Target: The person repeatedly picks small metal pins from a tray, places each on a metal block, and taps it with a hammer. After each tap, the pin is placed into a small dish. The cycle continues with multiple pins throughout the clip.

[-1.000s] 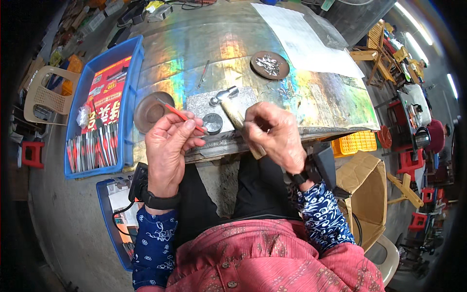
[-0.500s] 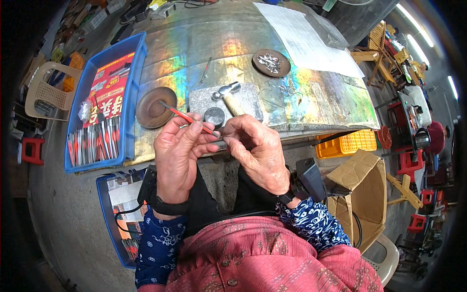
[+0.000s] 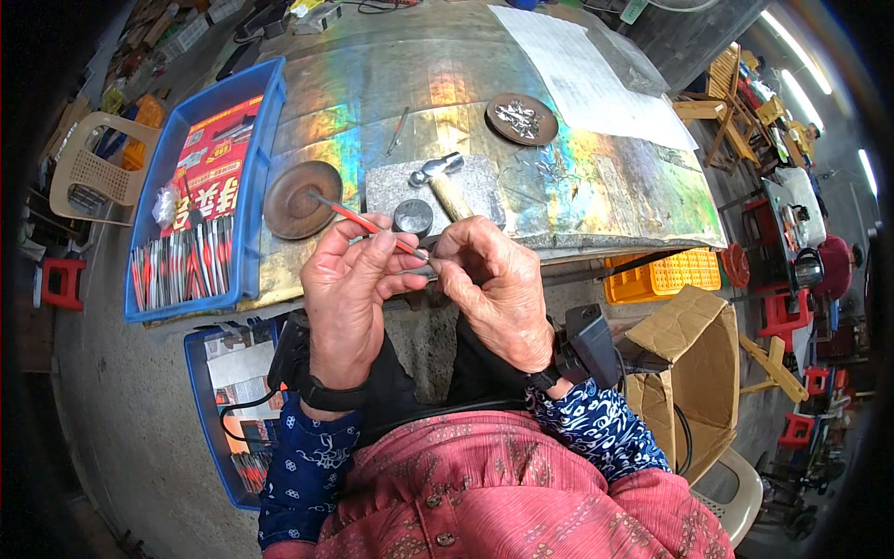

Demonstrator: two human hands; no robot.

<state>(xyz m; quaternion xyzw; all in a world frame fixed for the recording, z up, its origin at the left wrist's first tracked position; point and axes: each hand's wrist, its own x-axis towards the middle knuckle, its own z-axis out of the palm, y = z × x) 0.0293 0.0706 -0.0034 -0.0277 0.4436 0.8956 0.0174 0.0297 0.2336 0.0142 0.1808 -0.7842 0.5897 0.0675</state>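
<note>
My left hand [image 3: 346, 307] pinches a slim tool with a red and dark handle [image 3: 358, 220]; its thin grey end points up and left over a brown round dish [image 3: 284, 207]. At the tool's lower right end, my right hand [image 3: 503, 298] has thumb and forefinger closed; whether it grips the tool's end or some small piece is hidden by the fingers. Just beyond the hands lies a grey stone-like slab [image 3: 384, 186]. On it are a small dark round container [image 3: 413, 217] and a hammer [image 3: 451, 197] with a pale handle.
A blue tray [image 3: 264, 172] at left holds many similar red and dark tools [image 3: 182, 261]. Another brown dish [image 3: 538, 138] contains small metal pieces. White paper [image 3: 577, 84] covers the far right. Below stand a second blue tray [image 3: 200, 401], a yellow crate [image 3: 666, 275] and a cardboard box [image 3: 703, 373].
Both hands keep nearly the same pose with the tool between them. The view has shifted slightly; the tool's thin end sits a little lower and further right.
</note>
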